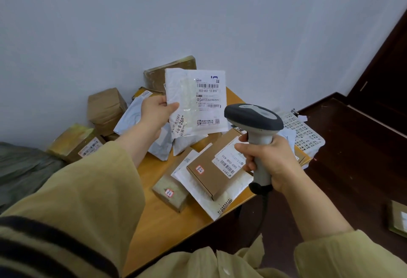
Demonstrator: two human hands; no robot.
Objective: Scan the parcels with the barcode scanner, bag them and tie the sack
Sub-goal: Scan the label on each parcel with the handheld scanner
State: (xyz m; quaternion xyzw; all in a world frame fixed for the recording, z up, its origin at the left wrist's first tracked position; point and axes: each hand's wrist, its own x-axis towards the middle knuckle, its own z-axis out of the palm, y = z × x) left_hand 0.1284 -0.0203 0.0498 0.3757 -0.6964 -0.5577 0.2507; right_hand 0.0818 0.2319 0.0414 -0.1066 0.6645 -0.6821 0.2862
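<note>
Left hand pinches a white parcel upright; right hand grasps the scanner over the bench.

Showing white on the mailer, with black barcodes. Pairing a dark grey head with a pale grey handle on the scanner. Glowing orange across the table. Running dark stripes over the khaki sleeve.

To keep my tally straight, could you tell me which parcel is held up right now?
The white padded mailer, pinched at its left edge by the left hand and raised above the table near the barcode scanner; no other parcel is held.
</note>
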